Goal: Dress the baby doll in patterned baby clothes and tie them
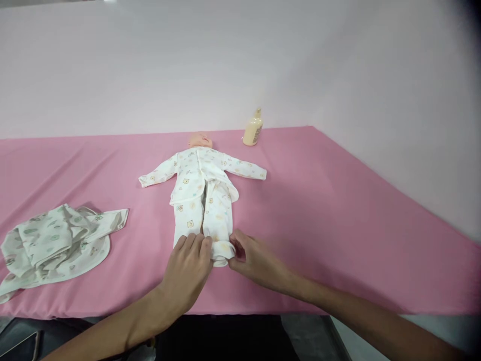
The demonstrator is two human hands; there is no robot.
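Observation:
A baby doll lies on its back on the pink-covered table (338, 215), its head (200, 140) toward the wall. It wears a white printed jacket (188, 175) with both sleeves spread wide, and white printed trousers (218, 208). At the lower end of the right-hand trouser leg, the cuff (221, 249) looks folded up. My left hand (190, 268) is closed on the cuff's left side, and it covers the end of the other leg. With thumb and fingers, my right hand (250, 255) pinches the cuff's right edge. No feet show.
A crumpled white garment with a leaf print (56, 240) lies at the left. Near the wall (169, 65) stands a cream pump bottle (253, 130). Below the table's front edge, a phone (22, 348) is partly visible at the lower left.

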